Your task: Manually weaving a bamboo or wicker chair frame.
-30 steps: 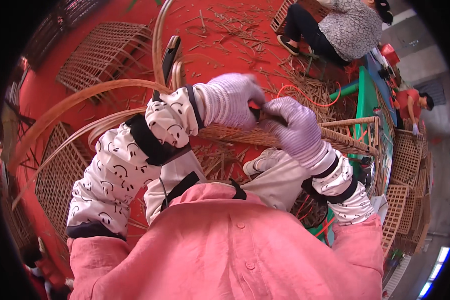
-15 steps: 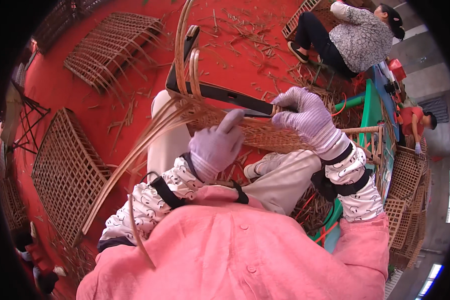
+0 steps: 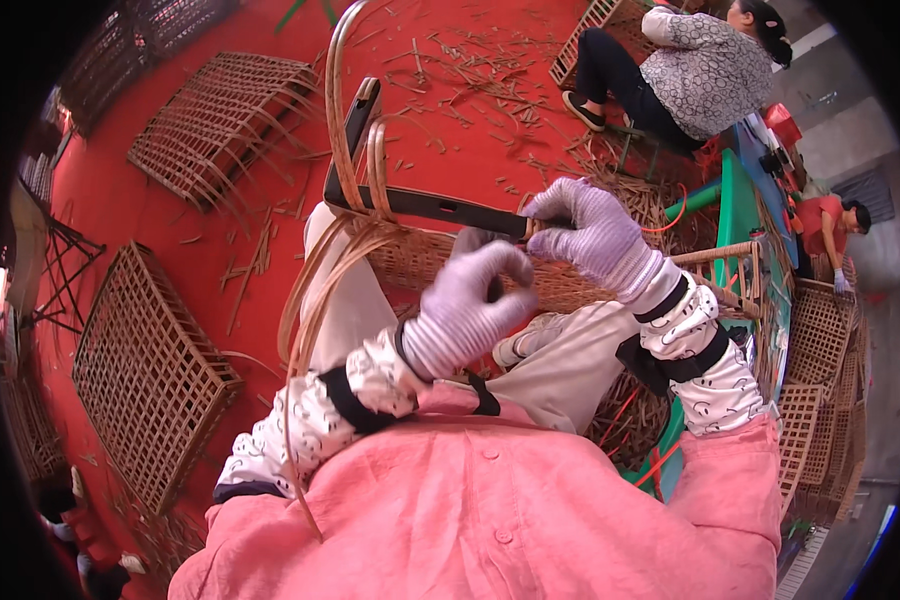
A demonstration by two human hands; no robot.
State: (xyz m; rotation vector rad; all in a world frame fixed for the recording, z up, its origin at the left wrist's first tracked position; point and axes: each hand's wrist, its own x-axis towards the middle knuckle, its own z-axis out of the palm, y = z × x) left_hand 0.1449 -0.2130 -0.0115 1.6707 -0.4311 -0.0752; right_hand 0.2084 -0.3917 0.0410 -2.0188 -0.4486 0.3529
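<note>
I sit with a half-woven wicker panel (image 3: 440,262) across my lap. My right hand (image 3: 585,232), in a pale purple glove, is closed around the handle of a long dark blade (image 3: 425,205) lying flat over the weave. My left hand (image 3: 465,310), gloved the same way, hovers over the panel's near edge with its fingers curled together; whether it pinches a strand is not visible. Long tan rattan strips (image 3: 342,130) loop up from the panel and trail down past my left sleeve.
Finished wicker grids lie on the red floor at the left (image 3: 145,375) and upper left (image 3: 220,120), among scattered cane offcuts (image 3: 450,60). A seated person (image 3: 685,70) works at the upper right, another (image 3: 830,225) beyond a green frame (image 3: 740,200). Stacked lattice panels (image 3: 820,370) stand right.
My left hand has dropped from beside the right hand to the panel's near edge. The blade, hidden a second ago, now lies across the weave. The view has tilted toward the floor.
</note>
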